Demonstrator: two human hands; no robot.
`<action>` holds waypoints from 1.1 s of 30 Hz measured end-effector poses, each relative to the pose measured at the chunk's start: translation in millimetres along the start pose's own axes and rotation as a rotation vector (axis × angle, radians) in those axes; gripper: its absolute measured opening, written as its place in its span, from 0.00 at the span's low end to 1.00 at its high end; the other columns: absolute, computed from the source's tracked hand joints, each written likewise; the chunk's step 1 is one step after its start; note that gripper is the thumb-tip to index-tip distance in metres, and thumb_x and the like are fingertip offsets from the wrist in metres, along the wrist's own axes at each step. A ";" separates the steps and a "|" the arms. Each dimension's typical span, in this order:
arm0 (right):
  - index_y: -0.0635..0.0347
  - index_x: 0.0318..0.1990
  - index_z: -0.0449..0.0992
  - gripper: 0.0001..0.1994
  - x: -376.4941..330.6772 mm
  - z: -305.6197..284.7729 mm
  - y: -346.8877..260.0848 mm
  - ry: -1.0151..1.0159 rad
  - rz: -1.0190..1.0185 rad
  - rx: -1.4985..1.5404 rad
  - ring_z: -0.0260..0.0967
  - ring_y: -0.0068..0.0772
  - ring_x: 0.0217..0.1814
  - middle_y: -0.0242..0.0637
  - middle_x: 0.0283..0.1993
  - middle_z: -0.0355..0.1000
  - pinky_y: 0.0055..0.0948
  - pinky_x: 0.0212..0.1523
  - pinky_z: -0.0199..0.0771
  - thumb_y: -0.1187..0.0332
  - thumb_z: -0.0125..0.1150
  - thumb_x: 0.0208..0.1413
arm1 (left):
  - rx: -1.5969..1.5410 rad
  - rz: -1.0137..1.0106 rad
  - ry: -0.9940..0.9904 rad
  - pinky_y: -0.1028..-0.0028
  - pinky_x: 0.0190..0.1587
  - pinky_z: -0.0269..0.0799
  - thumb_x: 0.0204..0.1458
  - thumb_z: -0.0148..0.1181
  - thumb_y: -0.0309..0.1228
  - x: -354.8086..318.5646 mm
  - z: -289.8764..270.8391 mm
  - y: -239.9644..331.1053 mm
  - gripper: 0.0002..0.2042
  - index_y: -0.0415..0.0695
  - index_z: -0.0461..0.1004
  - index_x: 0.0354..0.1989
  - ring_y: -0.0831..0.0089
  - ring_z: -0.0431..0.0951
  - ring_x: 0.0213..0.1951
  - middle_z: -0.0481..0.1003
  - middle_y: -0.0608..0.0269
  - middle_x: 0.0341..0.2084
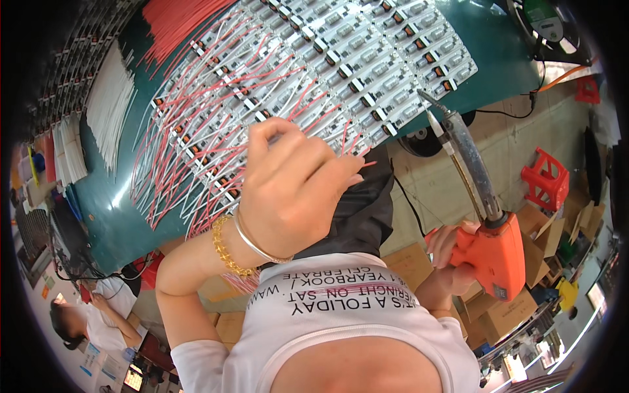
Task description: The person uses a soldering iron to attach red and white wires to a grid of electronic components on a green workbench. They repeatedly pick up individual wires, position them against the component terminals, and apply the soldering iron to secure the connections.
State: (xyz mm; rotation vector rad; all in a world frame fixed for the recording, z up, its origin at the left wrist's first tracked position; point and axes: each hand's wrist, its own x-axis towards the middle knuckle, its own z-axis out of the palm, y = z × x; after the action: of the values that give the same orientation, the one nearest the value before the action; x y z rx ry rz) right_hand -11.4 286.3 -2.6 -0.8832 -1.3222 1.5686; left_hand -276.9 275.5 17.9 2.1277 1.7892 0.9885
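Observation:
My right hand grips an orange soldering gun by its handle. The gun's long metal barrel slants up and left, and its tip lies close to the right edge of a panel of small circuit boards. Over the panel's near edge is my left hand, its thumb and forefinger pinching a short red wire. Red and white wires fan out from the boards on the panel's left half. Bare rows of boards, with small dark and orange parts, lie on the right half.
Loose red wires and a bundle of white wires lie on the green table. A fan stands at the far right. Beyond are a red stool and cardboard boxes. Another person sits at lower left.

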 end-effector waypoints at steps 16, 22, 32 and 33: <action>0.78 0.57 0.61 0.42 129.0 42.0 -22.7 0.122 -0.255 -0.444 0.55 0.19 0.12 0.27 0.14 0.59 0.20 0.18 0.57 0.40 0.58 0.53 | 0.052 -0.207 0.111 0.61 0.40 0.66 0.46 0.62 0.29 85.9 -61.3 -69.4 0.07 0.42 0.70 0.27 0.58 0.73 0.32 0.71 0.59 0.26; 0.78 0.54 0.64 0.43 154.7 66.2 -17.8 0.164 -0.201 -0.589 0.55 0.17 0.12 0.26 0.15 0.59 0.18 0.17 0.56 0.38 0.59 0.50 | -0.028 -0.341 0.163 0.70 0.30 0.72 0.51 0.61 0.26 117.9 -21.5 -125.4 0.06 0.37 0.72 0.30 0.62 0.76 0.28 0.73 0.55 0.27; 0.77 0.49 0.64 0.39 160.9 78.2 -19.0 0.050 0.041 -0.348 0.54 0.17 0.12 0.26 0.15 0.60 0.18 0.15 0.54 0.40 0.61 0.50 | -0.028 -0.342 0.134 0.69 0.29 0.72 0.51 0.61 0.27 115.2 -16.6 -129.6 0.06 0.38 0.71 0.29 0.63 0.77 0.26 0.72 0.58 0.25; 0.77 0.48 0.64 0.39 160.8 78.2 -18.1 0.054 0.032 -0.356 0.54 0.17 0.12 0.26 0.14 0.60 0.18 0.15 0.54 0.40 0.61 0.50 | -0.032 -0.342 0.136 0.69 0.29 0.72 0.51 0.61 0.27 114.8 -16.0 -129.8 0.06 0.38 0.71 0.28 0.64 0.77 0.26 0.72 0.58 0.25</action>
State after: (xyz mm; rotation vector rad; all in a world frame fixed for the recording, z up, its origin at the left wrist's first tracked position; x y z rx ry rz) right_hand -138.2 408.9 32.3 -1.1597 -1.5823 1.3438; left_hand -385.0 410.8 1.7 1.6907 2.0921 1.0799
